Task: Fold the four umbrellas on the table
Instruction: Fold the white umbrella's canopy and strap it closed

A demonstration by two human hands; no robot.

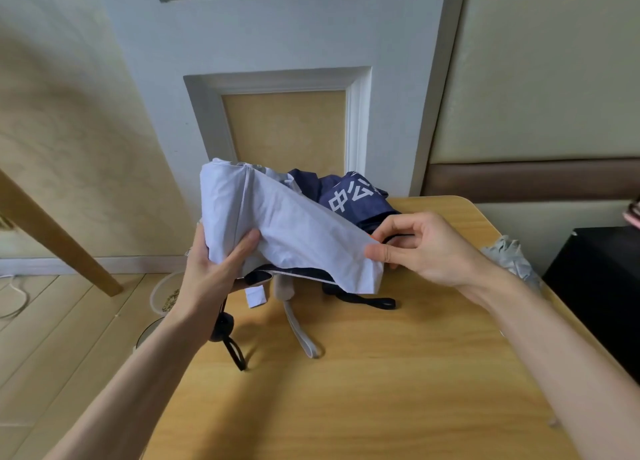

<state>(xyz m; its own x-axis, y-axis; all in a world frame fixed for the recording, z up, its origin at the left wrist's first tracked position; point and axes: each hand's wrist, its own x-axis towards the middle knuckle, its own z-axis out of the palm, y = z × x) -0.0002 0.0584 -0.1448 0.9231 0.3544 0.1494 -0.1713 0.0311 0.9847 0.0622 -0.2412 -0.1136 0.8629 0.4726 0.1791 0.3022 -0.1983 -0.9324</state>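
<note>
Gripping the pale umbrella [287, 227] by its bunched canopy, the left hand [211, 269] steadies it while the right hand [426, 248] pinches 1 flap; the navy umbrella [353, 196] beyond both hands and the grey umbrella [512, 258] outside the right look unfolded.

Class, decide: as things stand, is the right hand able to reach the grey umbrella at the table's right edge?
Probably yes, once freed: the right hand pinches the pale umbrella; the grey umbrella lies uncovered nearby, nothing between.

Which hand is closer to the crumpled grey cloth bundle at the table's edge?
Right. The right hand, pinching the pale lilac umbrella fabric at its edge, sits just left of the crumpled grey cloth bundle; the left hand grips the fabric's other end, much farther left.
</note>
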